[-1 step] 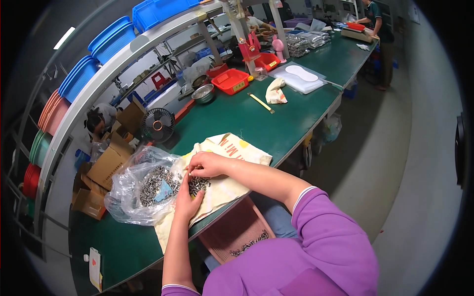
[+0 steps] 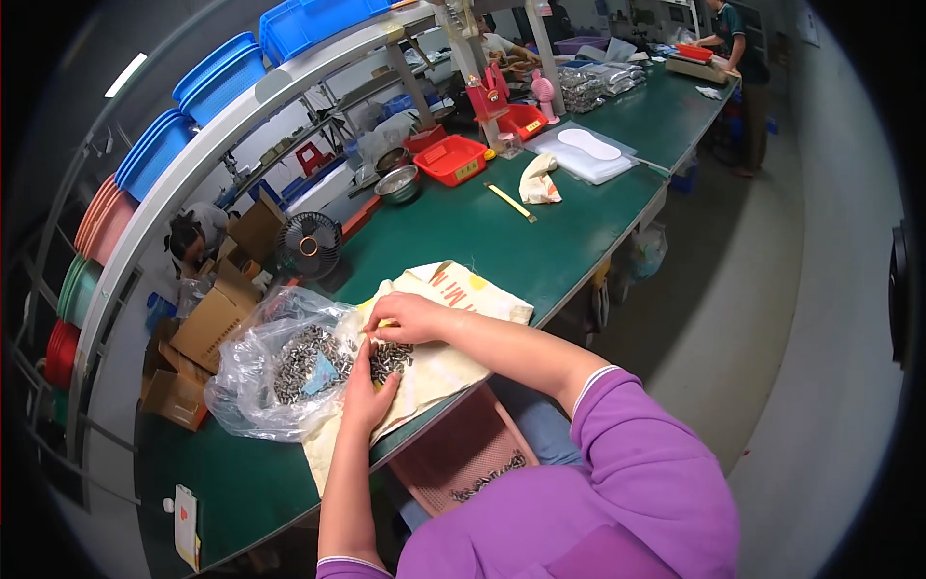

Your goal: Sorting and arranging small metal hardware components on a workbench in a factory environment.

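Observation:
On a cream cloth point(image 2: 449, 361) with red lettering lies a small pile of short metal pin-like parts point(image 2: 393, 357). My left hand point(image 2: 365, 394) rests on edge beside this pile, fingers stretched out and thumb spread apart around its near side. Above the pile, my right hand point(image 2: 410, 318) is bent with its fingertips drawn together, meeting the left fingertips. Whatever the right fingertips hold, if anything, is too small to make out. Left of my hands, a clear plastic bag point(image 2: 246, 386) lies spread open, with many more metal parts point(image 2: 299, 362) and a light-blue scrap point(image 2: 320, 372) inside it.
A pink basket point(image 2: 434, 463) with metal parts sits below the green table's point(image 2: 415, 232) front edge. Cardboard boxes point(image 2: 217, 323) and a black fan point(image 2: 310, 244) stand beyond the bag. Red trays point(image 2: 451, 159) lie farther back. A co-worker point(image 2: 733, 58) stands at the far end.
The cloth and the metal parts have shifted very slightly to the right. My hands keep nearly the same pose.

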A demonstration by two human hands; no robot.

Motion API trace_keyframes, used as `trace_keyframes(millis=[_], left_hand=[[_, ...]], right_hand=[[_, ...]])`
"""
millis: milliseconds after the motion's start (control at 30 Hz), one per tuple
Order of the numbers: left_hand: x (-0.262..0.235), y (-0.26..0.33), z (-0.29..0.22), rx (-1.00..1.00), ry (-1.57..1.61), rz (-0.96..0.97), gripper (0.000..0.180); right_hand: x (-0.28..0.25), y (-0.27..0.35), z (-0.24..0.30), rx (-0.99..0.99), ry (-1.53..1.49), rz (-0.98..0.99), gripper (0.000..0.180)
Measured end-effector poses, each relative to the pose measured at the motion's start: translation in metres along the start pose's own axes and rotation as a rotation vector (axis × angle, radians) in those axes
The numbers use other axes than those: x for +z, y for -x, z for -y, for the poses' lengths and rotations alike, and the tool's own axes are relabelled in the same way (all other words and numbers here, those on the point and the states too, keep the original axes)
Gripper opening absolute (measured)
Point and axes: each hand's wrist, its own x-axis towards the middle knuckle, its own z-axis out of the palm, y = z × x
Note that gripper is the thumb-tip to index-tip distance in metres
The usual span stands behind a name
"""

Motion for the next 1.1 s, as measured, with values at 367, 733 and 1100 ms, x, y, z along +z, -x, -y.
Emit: trace_keyframes(millis=[367, 733, 1100], left_hand=[[-0.001, 0.006, 0.010, 0.032, -0.056, 0.002, 0.078], [-0.003, 0.003, 0.012, 0.046, -0.011, -0.004, 0.078], [-0.004, 0.011, 0.012, 0.145, -0.080, 0.068, 0.063]], right_hand=[[-0.074, 0.104, 0.035, 0.335, 0.477, -0.430, 0.026], [-0.070, 0.081, 0.036, 0.202, 0.561, -0.336, 0.018], [-0.094, 0.069, -0.009, 0.397, 0.837, 0.109, 0.046]])
